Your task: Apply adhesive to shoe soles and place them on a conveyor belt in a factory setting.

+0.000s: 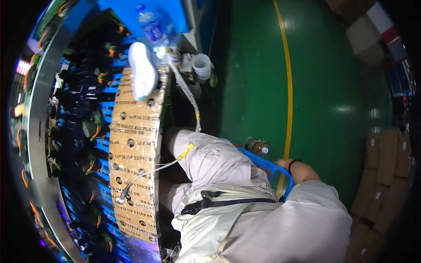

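Head view: the person is twisting right, the right hand (284, 164) gripping the blue chair (263, 164) back beside a bottle (256, 146); left hand unseen; next move likely calls for pulling the chair in

Right hand (284, 164) rests on the blue chair frame (267, 165) beside a bottle (257, 146)

A long brown cardboard sheet (133, 153), printed with dark round marks and taped over, lies on the bench at left beside the blue-lit conveyor. Brown cardboard boxes (386, 171) with small white labels stand stacked on the green floor at far right. More boxes (366, 26), brown, white and red, sit at upper right.
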`<state>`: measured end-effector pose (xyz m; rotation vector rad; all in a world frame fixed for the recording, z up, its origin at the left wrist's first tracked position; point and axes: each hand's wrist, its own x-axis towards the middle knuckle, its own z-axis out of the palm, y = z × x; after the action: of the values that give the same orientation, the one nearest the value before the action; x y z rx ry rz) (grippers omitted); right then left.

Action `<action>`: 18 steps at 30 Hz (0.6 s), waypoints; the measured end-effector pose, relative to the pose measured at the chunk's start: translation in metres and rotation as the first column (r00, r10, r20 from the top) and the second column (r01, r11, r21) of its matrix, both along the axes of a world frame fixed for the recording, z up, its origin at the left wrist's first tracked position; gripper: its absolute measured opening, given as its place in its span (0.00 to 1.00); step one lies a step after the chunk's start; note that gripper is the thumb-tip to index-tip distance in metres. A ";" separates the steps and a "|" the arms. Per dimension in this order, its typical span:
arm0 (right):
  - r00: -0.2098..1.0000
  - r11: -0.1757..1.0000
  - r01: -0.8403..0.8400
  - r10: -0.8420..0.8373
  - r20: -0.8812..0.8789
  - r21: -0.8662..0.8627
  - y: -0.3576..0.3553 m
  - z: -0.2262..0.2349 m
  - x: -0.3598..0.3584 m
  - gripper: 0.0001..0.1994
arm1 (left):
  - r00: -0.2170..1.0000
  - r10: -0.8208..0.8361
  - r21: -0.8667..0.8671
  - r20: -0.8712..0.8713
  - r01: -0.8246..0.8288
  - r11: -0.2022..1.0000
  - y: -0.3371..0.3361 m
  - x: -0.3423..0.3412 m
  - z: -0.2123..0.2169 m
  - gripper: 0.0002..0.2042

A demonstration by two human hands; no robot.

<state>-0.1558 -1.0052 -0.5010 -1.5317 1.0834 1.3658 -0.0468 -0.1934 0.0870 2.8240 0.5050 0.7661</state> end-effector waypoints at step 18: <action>0.900 0.896 0.434 -0.435 -0.009 0.095 0.063 -0.040 0.096 0.24 | 0.545 -0.291 -0.603 -0.787 -0.574 0.555 -0.058 -0.060 -0.195 0.20</action>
<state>-0.0594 -0.9420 -0.5407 -1.1365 1.2449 1.0759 -0.1072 -0.2512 -0.1077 1.9556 0.9498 -0.8133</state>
